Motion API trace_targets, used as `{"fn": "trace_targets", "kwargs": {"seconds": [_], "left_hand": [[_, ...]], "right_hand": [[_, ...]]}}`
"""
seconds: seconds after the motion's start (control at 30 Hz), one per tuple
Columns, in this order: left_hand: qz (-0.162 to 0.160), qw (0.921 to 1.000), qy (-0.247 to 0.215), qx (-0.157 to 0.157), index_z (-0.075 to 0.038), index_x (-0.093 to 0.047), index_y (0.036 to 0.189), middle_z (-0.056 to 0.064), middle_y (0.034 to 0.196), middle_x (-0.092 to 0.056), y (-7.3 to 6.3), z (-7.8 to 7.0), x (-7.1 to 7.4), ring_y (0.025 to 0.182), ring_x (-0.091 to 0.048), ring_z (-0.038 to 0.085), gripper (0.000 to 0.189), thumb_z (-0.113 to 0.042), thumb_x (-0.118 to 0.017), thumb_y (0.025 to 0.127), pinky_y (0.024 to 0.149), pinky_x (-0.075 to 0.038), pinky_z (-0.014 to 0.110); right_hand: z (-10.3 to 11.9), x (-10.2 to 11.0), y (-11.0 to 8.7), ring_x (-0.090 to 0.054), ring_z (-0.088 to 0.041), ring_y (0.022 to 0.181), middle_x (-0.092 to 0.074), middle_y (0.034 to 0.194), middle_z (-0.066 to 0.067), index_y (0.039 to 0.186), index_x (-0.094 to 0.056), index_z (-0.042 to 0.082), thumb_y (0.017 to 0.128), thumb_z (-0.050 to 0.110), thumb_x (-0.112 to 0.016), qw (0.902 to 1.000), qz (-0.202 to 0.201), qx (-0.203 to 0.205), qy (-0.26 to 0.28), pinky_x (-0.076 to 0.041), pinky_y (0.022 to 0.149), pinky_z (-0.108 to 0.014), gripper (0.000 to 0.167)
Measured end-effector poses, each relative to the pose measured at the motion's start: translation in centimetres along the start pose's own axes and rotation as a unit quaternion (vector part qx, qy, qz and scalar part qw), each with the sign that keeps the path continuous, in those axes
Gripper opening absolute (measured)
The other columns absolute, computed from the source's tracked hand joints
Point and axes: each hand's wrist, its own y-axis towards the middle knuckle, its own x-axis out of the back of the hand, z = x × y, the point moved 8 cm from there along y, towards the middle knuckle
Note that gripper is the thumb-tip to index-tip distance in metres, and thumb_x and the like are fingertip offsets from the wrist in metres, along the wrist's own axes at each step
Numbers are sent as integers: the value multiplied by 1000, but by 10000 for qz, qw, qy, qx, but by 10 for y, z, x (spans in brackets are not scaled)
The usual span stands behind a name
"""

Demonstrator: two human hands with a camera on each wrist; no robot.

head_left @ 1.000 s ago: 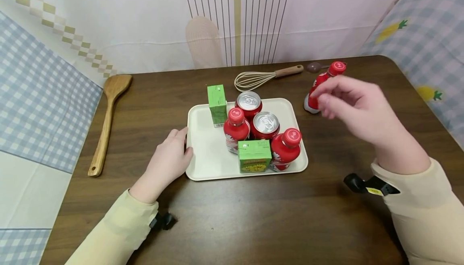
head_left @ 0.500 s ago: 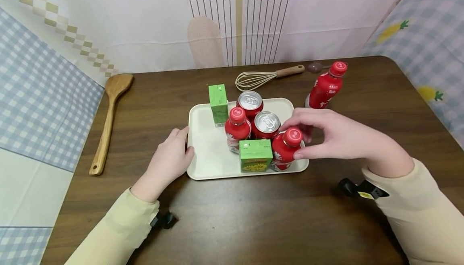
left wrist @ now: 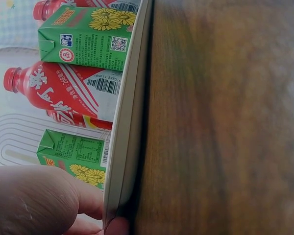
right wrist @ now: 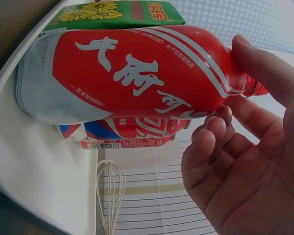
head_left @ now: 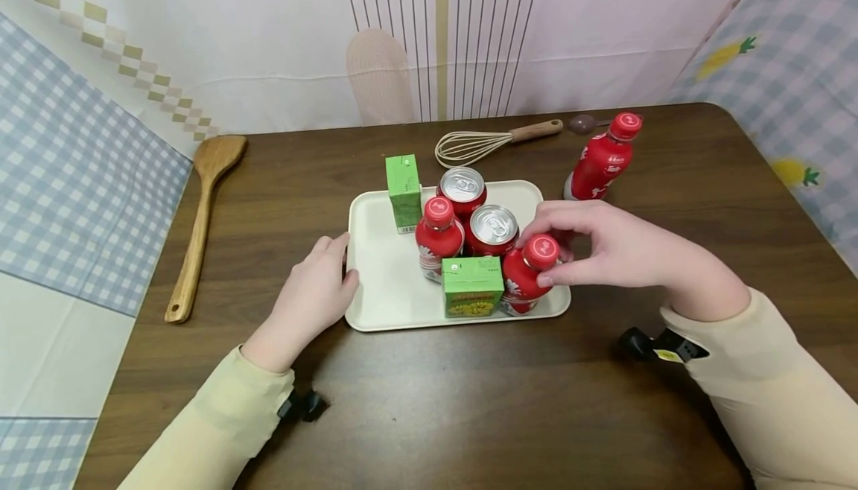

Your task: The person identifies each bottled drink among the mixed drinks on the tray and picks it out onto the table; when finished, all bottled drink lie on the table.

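Red and upright, a bottle [head_left: 525,281] stood in the near right corner of the cream tray [head_left: 382,281], where the right hand [head_left: 613,244] gripped it below the cap between thumb and fingers. The left hand [head_left: 315,285] pinched the tray's left rim. Just left of the gripped bottle stood a green carton [head_left: 472,287]; a second bottle [head_left: 439,240], two red cans [head_left: 493,227] and another carton [head_left: 404,188] stood farther back. A third bottle [head_left: 603,162] was on the surface [head_left: 436,401] to the far right; a whisk [head_left: 536,131] lay beyond the tray, a wooden spatula [head_left: 201,226] well left.
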Motion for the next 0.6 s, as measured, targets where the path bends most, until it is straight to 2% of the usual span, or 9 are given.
{"fn": "trace_targets", "kwargs": {"seconds": [0.3,0.43,0.6], "left_hand": [[1,10000,-20,-27,2,-46,151,18,118,-58,0,-1,0,90,-63,35,56,-17,-55,99,78,-54,54],[-1,10000,-15,-29,2,-45,152,19,122,-58,-1,-1,0,91,-64,37,56,-17,-54,100,79,-54,55],[-36,10000,-43,-53,2,-47,151,18,118,-58,-1,-1,1,88,-63,35,56,-17,-55,99,77,-54,54]], "right_hand": [[-1,-1,1,-60,-10,86,-65,104,12,118,-73,26,81,9,-87,9998,-29,13,208,-53,68,-29,43],[2,0,1,-61,-9,87,-66,104,13,117,-74,26,80,8,-88,9997,-92,100,220,-53,68,-29,43],[6,2,1,-60,-8,87,-67,102,14,115,-76,25,78,8,-89,9992,-241,290,101,-53,68,-28,43]]}}
